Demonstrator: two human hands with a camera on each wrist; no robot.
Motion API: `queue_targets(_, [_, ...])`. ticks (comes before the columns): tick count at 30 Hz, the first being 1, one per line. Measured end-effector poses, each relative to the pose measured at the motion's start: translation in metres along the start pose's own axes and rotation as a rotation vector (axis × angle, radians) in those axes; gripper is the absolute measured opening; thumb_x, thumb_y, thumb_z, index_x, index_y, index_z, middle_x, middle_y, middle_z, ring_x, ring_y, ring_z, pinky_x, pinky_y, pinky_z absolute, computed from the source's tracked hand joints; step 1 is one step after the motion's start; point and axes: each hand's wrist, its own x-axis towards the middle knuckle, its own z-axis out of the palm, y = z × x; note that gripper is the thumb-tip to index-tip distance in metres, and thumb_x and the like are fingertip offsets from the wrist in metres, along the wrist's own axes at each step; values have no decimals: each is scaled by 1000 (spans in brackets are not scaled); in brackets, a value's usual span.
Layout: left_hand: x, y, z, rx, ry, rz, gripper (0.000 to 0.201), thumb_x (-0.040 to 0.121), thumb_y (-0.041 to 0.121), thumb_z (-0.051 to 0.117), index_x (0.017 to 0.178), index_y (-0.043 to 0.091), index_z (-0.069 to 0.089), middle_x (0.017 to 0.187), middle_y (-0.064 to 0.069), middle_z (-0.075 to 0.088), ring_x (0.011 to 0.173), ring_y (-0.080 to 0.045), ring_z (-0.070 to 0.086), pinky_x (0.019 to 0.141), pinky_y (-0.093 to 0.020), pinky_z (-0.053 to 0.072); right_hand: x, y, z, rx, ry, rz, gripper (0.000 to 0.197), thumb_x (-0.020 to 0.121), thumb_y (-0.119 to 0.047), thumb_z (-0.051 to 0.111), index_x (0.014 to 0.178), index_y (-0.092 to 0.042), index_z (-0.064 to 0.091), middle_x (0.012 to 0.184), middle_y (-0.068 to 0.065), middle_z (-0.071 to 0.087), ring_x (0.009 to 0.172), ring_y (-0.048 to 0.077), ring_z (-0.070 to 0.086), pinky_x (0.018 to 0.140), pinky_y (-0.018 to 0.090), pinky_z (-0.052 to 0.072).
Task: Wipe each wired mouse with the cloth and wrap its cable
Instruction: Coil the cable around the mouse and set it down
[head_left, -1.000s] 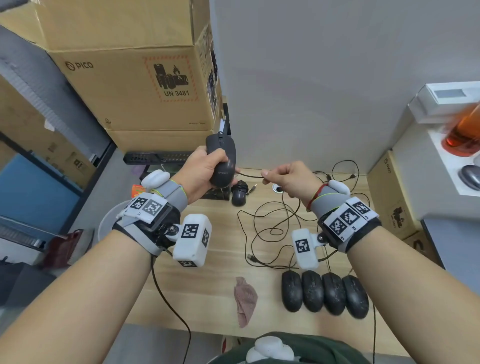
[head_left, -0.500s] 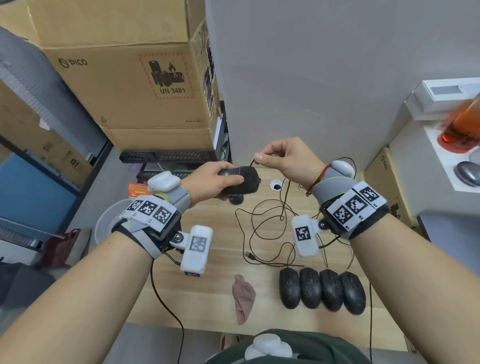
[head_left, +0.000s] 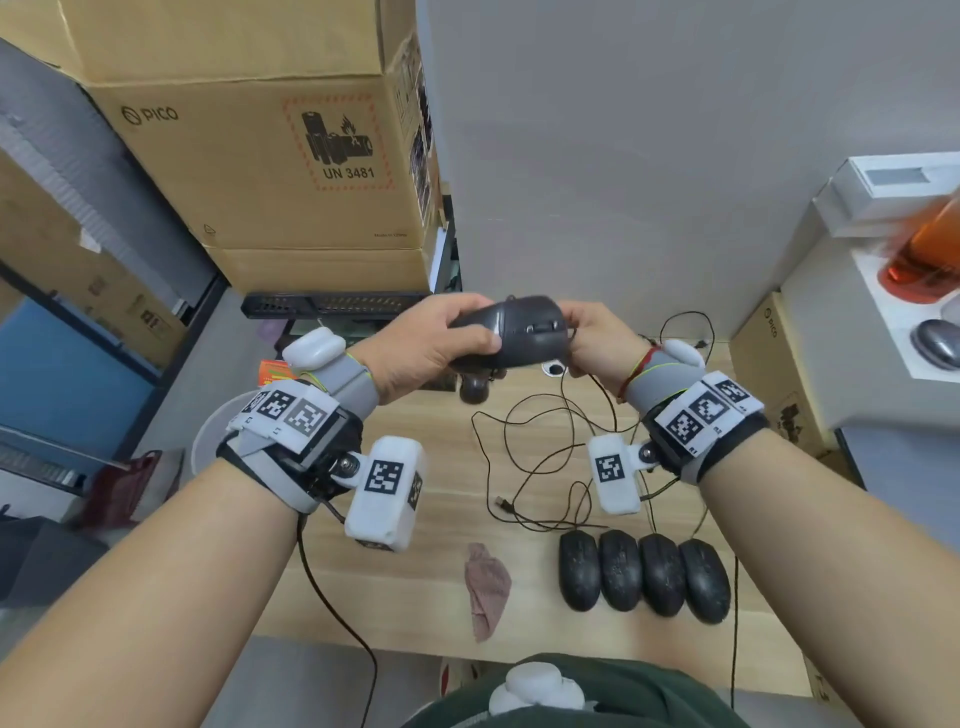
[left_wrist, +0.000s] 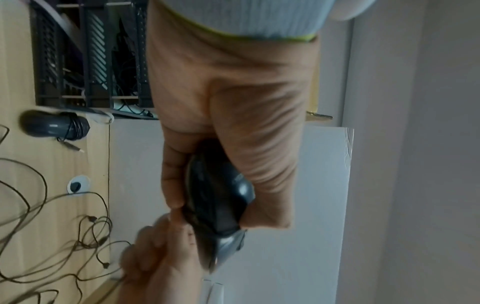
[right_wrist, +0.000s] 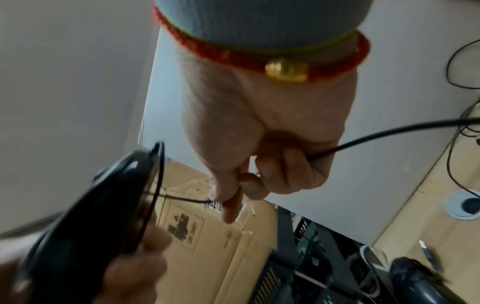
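Note:
My left hand (head_left: 457, 340) grips a black wired mouse (head_left: 511, 332) in the air above the back of the wooden table (head_left: 426, 592), wheel side up. At the mouse's right end my right hand (head_left: 579, 335) pinches its thin black cable (right_wrist: 389, 131) between thumb and forefinger. One loop of cable lies round the mouse (right_wrist: 91, 216). The rest of the cable (head_left: 524, 457) hangs down in loose loops on the table. A pink cloth (head_left: 485, 587) lies crumpled near the front edge. Several black mice (head_left: 644, 574) stand in a row to its right.
Another mouse (left_wrist: 53, 125) with its cable wound round it lies at the back by a black crate (left_wrist: 91, 61). Cardboard boxes (head_left: 270, 156) stack at the back left; a grey partition stands behind. A cable hole (head_left: 555, 369) is in the tabletop. A white shelf (head_left: 883, 291) is at right.
My right hand has come down from above the mouse to its right end, bringing the cable with it. My left hand has turned the mouse wheel side up and lifted it slightly.

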Motion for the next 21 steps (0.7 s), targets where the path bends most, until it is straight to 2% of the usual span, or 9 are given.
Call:
queue_targets(1, [2, 1, 0, -38, 39, 25, 38, 83, 16, 67, 119, 4, 62, 101, -14, 71, 88, -26, 70, 82, -40, 59, -3, 4, 5, -14, -25, 8, 25, 94, -8, 58, 72, -19, 65, 54, -6, 40, 50, 14, 30, 41, 19, 25])
queue_targets(2, [5, 2, 0, -54, 90, 46, 38, 86, 18, 70, 120, 3, 62, 102, -14, 70, 87, -25, 70, 79, -35, 59, -6, 7, 12, -34, -72, 3, 28, 97, -15, 57, 72, -21, 69, 55, -5, 40, 51, 14, 31, 42, 19, 27])
queue_targets(4, [10, 2, -1, -35, 218, 68, 36, 92, 18, 74, 121, 0, 61, 104, -15, 69, 85, -21, 71, 76, -31, 61, -16, 4, 24, -81, -160, -32, 26, 100, -29, 55, 86, -23, 76, 57, -6, 40, 48, 9, 33, 44, 19, 28])
queue_targets(5, [12, 0, -2, -9, 273, 68, 36, 93, 17, 74, 122, 0, 61, 107, -15, 68, 86, -21, 72, 78, -32, 62, -19, -1, 28, -106, -173, -46, 25, 101, -29, 54, 93, -20, 76, 54, -11, 41, 46, 5, 34, 45, 16, 29])
queue_targets(8, [15, -13, -13, 167, 363, 55, 35, 91, 21, 77, 121, 10, 65, 114, -10, 70, 97, -24, 73, 86, -38, 62, -24, -18, 28, -205, -175, -110, 29, 102, -21, 51, 101, -3, 73, 41, -18, 44, 40, 1, 40, 45, 9, 30])
queue_targets(11, [17, -23, -22, 438, 389, 17, 35, 87, 28, 80, 119, 20, 66, 105, 2, 71, 96, -20, 69, 91, -38, 56, -27, -33, 22, -264, -163, -152, 27, 100, -25, 57, 92, -6, 75, 45, -16, 47, 40, 0, 41, 47, 11, 29])
queue_targets(14, [17, -28, -23, 650, 293, -21, 34, 87, 26, 80, 118, 26, 66, 103, 4, 69, 98, -20, 66, 84, -32, 50, -24, -42, 13, -239, -105, -185, 24, 98, -23, 59, 84, -10, 72, 41, -17, 48, 40, 0, 41, 47, 8, 29])
queue_targets(17, [14, -28, -18, 650, 129, -19, 35, 87, 21, 80, 118, 27, 66, 105, 6, 71, 99, -16, 68, 91, -36, 54, -14, -45, 5, -235, -46, -219, 28, 98, -28, 59, 79, -13, 72, 46, -8, 54, 49, -2, 41, 59, 12, 33])
queue_targets(21, [10, -18, -15, 645, 28, 25, 41, 88, 18, 79, 126, 26, 65, 110, 4, 71, 100, -15, 68, 97, -42, 55, -3, -35, -3, -243, 30, -160, 26, 98, -29, 59, 80, -14, 71, 46, -14, 44, 46, 0, 38, 54, 13, 31])
